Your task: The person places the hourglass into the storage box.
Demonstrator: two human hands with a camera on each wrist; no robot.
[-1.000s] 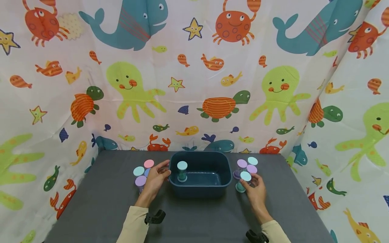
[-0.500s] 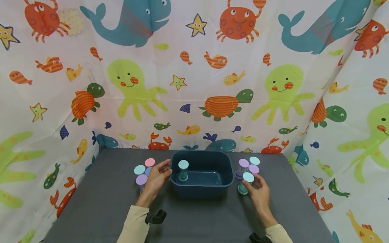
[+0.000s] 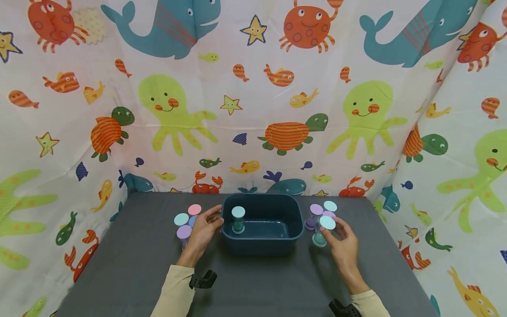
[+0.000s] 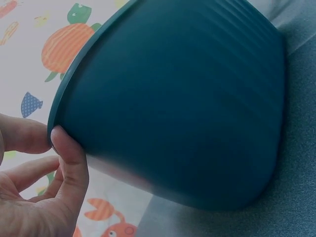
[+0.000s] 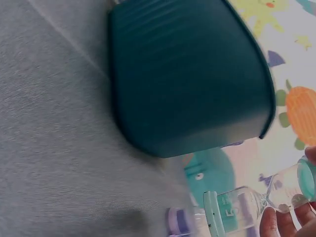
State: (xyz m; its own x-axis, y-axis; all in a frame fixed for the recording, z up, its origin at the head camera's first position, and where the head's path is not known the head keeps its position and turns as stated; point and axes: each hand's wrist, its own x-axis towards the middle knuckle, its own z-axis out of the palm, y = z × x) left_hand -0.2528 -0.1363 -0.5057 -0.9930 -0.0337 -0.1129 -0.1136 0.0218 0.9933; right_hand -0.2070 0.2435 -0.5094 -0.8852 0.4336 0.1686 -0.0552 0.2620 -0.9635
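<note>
My left hand (image 3: pixel 201 235) pinches the left rim of a dark blue plastic bin (image 3: pixel 261 247) between thumb and fingers; the left wrist view shows this grip close up. Inside the bin, at its left end, an hourglass sand timer with teal caps (image 3: pixel 238 212) stands upright. To the right of the bin, my right hand (image 3: pixel 344 248) holds another teal-capped sand timer (image 3: pixel 327 223) by its upper part. In the right wrist view this clear timer (image 5: pixel 237 210) has teal sand in its lower bulb, with fingertips around the far end.
Several sand timers stand left of the bin, among them a purple one (image 3: pixel 184 232), a teal one (image 3: pixel 181 219) and a pink one (image 3: pixel 194 209). Behind the right hand are a purple timer (image 3: pixel 316 210) and a teal one (image 3: pixel 330 206). A sea-animal curtain (image 3: pixel 253 110) surrounds the grey table (image 3: pixel 253 286).
My right hand has shifted a little to the right and away from me, and the teal sand timer has moved with it. The left hand keeps its hold on the bin.
</note>
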